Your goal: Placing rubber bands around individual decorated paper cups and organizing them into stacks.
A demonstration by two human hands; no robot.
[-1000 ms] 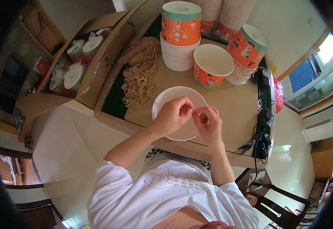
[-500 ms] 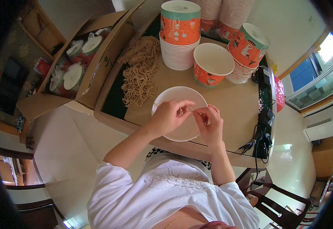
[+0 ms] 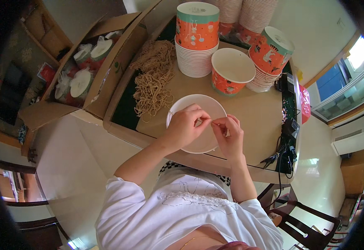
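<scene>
Head view looks down on a tan tabletop [image 3: 257, 121] where a round white paper bowl [image 3: 196, 125] sits near the person's edge, smooth-walled and seen from above. Both hands meet over its right half. The left hand [image 3: 186, 127] curls across the bowl, its fingertips pinched together toward the right hand [image 3: 228, 134], whose thumb and forefinger are also pinched; something very small seems to be held between them, but it is too small to tell what.

To the left of the bowl lies a loose, tangled pile of dry tan noodles [image 3: 153, 81], stringy and rough, reaching to the table's far side. Behind the bowl stands 1 open orange printed cup [image 3: 232, 71] with a white inside, upright. Left of it rises a ribbed stack of white cups topped by an orange cup with a teal band [image 3: 197, 37]; another such stack [image 3: 267, 56] leans at the right. An open brown cardboard box [image 3: 88, 71] off the table's left holds lidded cups wrapped in clear plastic. Black cables [image 3: 284, 146] run along the right edge. Nothing lies between the hands and the bowl.
</scene>
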